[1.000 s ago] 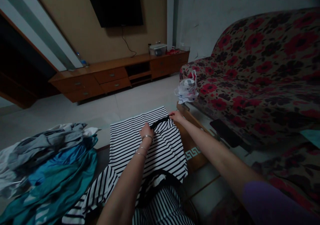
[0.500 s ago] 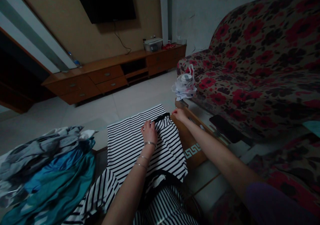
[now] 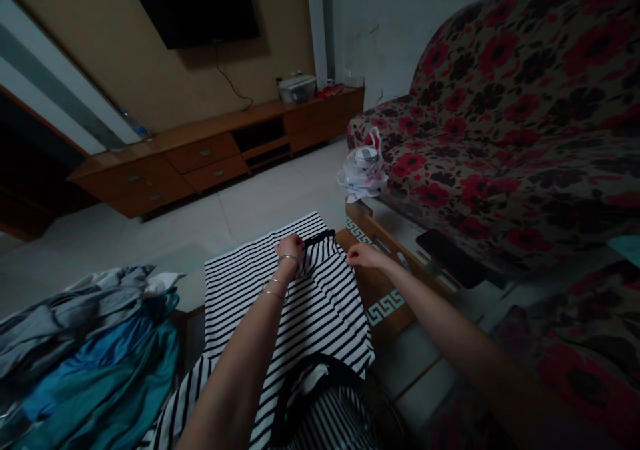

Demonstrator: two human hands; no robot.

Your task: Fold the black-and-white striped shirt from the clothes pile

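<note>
Right hand point(image 3: 365, 255) shifted nearer, at striped shirt point(image 3: 327, 310) edge.

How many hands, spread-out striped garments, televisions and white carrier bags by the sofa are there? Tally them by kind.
Hands: 2, the left hand and the right hand
Striped garment: 1
Television: 1
White carrier bag: 1
Total: 5
</note>
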